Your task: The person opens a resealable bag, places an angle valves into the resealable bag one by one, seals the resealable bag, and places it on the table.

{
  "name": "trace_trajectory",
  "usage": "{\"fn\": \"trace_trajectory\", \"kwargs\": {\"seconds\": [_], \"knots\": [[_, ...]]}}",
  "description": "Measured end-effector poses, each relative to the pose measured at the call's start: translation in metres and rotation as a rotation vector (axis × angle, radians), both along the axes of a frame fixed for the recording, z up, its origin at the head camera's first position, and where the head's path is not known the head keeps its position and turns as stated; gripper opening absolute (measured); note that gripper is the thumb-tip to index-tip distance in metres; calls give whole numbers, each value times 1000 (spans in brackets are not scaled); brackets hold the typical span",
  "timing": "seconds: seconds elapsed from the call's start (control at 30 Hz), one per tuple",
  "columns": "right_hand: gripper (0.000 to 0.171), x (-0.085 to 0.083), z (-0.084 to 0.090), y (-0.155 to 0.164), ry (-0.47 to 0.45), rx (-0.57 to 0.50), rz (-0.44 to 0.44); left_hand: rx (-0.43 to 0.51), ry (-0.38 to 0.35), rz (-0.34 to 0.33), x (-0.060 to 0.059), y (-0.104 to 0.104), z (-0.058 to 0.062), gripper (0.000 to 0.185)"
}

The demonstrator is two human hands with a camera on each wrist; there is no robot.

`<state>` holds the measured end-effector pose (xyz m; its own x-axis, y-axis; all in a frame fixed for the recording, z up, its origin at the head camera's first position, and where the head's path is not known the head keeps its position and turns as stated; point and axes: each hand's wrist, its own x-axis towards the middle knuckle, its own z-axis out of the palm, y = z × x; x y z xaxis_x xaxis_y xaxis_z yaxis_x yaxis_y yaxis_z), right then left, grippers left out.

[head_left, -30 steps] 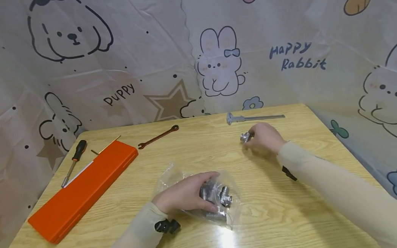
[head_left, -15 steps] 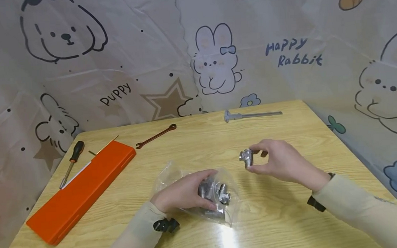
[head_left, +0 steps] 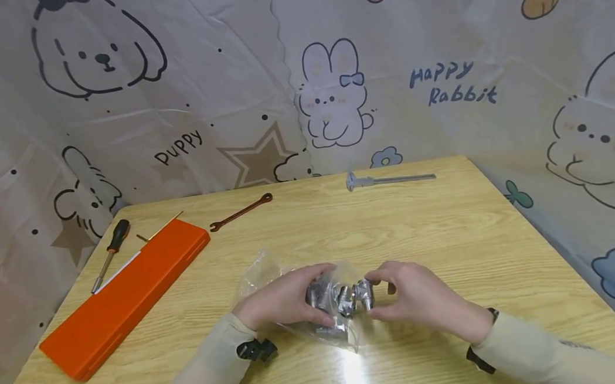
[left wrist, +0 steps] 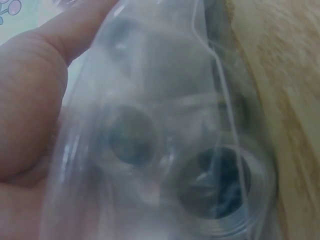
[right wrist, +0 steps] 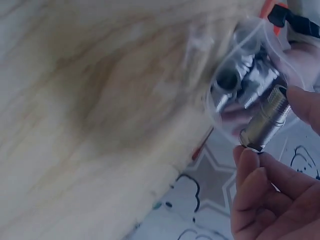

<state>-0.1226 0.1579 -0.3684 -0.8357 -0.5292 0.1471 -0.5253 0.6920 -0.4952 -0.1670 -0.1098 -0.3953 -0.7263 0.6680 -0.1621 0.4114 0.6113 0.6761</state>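
Setting: wooden tabletop (head_left: 447,230) with a pale grain, enclosed on 3 sides by a cartoon-printed cloth backdrop (head_left: 333,96) showing puppies, rabbits and stars.

Fitting in hand: a small silver metal fitting (head_left: 365,293) is pinched between the thumb and fingers of the right hand (head_left: 414,297); the right wrist view shows its threaded barrel end (right wrist: 265,122) held at the fingertips, right at the mouth of the bag.

Bag: a clear plastic bag (head_left: 270,270) lies near the front middle of the tabletop, with several more silver fittings (head_left: 327,296) visible through the film; the left wrist view shows at least 2 round openings of those parts (left wrist: 131,136) pressed against the plastic.

Left hand: the left hand (head_left: 282,302) curls over the bag and grips it together with the parts inside, holding it down on the tabletop.

Progress: judged from how things lie, most fittings are already in the bag and the 1 in the right hand touches or nearly touches the bagged ones at the opening; it does not look fully inside yet, and the bag is not closed.

Left side of tabletop: an orange case (head_left: 125,291) lies at a slant, a screwdriver (head_left: 109,251) with a black and orange handle just beside its far end.

Far edge: a rust-coloured wrench (head_left: 241,211) lies left of centre, a metal caliper (head_left: 388,179) right of centre, both well apart from the hands.
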Motion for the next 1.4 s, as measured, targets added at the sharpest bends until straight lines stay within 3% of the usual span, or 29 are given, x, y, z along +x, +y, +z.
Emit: {"fn": "trace_trajectory", "kwargs": {"seconds": [0.3,0.57,1.13,1.23,1.4], "knots": [[54,-4,-9,-25,65,38,14,4,20,-26,-1,1,-1,100],[59,-11,-11,-43,22,104,-42,27,7,-33,-1,2,1,99],[52,-16,-24,-65,248,142,31,55,3,-19,-1,-3,2,99],[52,-16,-25,-65,244,139,42,63,2,-25,-1,-4,1,98],[49,-14,-16,-57,160,146,17,50,1,-23,-1,-3,2,99]]}}
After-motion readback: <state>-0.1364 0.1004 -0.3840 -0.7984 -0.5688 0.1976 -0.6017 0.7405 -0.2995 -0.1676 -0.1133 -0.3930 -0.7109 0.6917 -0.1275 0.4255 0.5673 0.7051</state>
